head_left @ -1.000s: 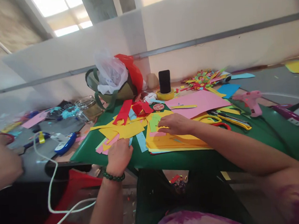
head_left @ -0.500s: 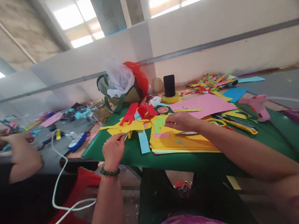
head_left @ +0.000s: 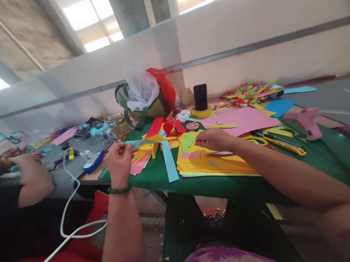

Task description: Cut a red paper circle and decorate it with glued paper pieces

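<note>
A light blue paper strip [head_left: 144, 142] stretches from the left hand [head_left: 119, 161] toward the middle of the table, its far end over the yellow paper scraps [head_left: 145, 153]. The left thumb and fingers pinch its near end above the left front corner of the green table cover [head_left: 153, 188]. The strip looks nearly weightless, thin and springy: likely stiff enough to hold its line over a short reach, yet easy to crease or tear. It is dry and probably not slippery; a light pinch at one end, flat across its width, should suit it better than a squeeze at the middle.

Just right of the scraps, a second light blue strip [head_left: 170, 163] lies flat, its near end toward the table's front edge. The right hand [head_left: 213, 139] rests with curled fingers beside green paper pieces [head_left: 188, 143] on the stack of orange sheets [head_left: 192, 165]; I cannot tell whether it grips anything. A scissor blade [head_left: 220, 153] shows below it. Farther toward the right edge lie a yellow utility knife [head_left: 294, 148] and a pink glue gun [head_left: 308, 123].
</note>
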A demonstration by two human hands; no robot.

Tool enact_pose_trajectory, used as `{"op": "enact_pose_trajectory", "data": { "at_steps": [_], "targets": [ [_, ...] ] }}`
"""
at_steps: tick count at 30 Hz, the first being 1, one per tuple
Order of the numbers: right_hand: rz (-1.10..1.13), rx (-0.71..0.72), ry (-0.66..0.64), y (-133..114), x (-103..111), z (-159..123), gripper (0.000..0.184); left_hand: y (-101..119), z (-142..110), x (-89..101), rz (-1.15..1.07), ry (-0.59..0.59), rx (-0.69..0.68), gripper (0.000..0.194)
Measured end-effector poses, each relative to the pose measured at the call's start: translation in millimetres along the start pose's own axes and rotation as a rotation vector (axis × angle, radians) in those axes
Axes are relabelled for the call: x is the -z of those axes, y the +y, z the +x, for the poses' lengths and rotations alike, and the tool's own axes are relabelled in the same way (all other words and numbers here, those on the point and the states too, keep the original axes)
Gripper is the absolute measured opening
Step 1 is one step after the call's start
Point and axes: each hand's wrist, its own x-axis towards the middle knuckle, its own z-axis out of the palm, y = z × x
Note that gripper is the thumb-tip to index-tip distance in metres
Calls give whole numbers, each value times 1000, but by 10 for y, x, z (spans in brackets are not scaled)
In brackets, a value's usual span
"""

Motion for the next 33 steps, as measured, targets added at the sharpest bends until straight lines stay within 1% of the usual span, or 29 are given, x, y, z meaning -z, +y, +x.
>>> {"op": "enact_pose_trajectory", "data": {
  "at_steps": [4,9,11,13,14,16,17,18,20,21,22,25,30,33],
  "targets": [
    [-1,0,-2,-6,6,5,30,69,-27,-32,-90,-22,15,16],
    [-33,-19,-1,-10,34,14,31,174,-10,-32,-106,34,-31,21],
    [-43,-16,-6,-14,46,13,30,191,-29,-22,-39,34,-68,24],
    [-47,5,-7,-46,47,6,29,170,-83,-19,111,18,-142,25],
    [-42,28,0,-80,41,1,28,144,-123,-22,195,-8,-173,27],
    [-9,132,47,-194,3,-11,31,70,-219,-37,242,-156,-218,29],
    [8,214,82,-272,-28,-18,36,28,-269,-46,255,-204,-231,29],
    [25,324,104,-360,-68,-26,42,-11,-316,-55,277,-236,-258,28],
    [26,514,96,-535,-161,-46,48,-69,-394,-66,333,-270,-325,25],
    [24,566,65,-610,-209,-55,51,-82,-422,-66,361,-278,-352,24],
    [26,589,31,-670,-254,-63,53,-81,-443,-62,382,-282,-371,23],
    [44,570,-42,-750,-351,-68,56,-8,-489,-32,378,-268,-365,24],
    [42,542,-60,-730,-396,-39,59,188,-599,34,344,-210,-280,23],
    [31,544,-60,-730,-401,-35,59,223,-643,66,330,-150,-240,23]
  ]
}}
